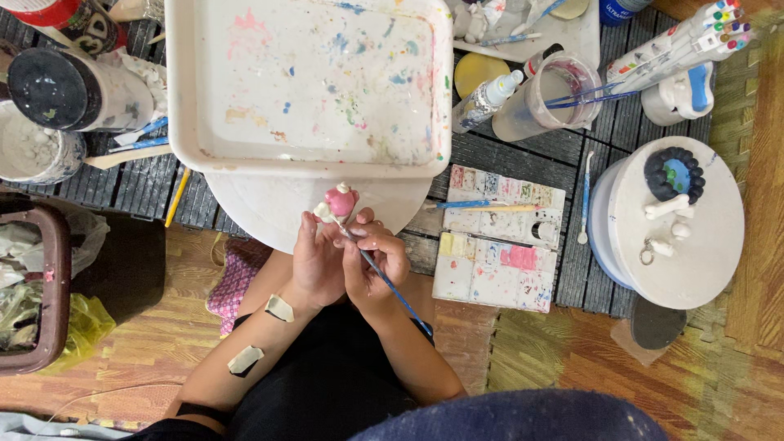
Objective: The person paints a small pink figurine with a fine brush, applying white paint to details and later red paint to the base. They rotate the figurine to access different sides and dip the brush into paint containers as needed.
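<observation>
My left hand (314, 260) grips a small clay figure (337, 201), pink on top with white parts, held up over the edge of a round white board (269, 208). My right hand (374, 261) holds a thin blue-handled paintbrush (392, 287) like a pen, its tip touching the figure's lower side. Both hands are pressed together above my lap. Two strips of tape sit on my left forearm.
A paint-spattered white tray (310, 82) lies ahead. To the right are a watercolour palette box (498, 241), a jar of brushes (555, 90), markers (686, 41) and a round white lid (678, 220) with small clay pieces. Paint pots (73, 90) and a brown bin (33, 286) stand left.
</observation>
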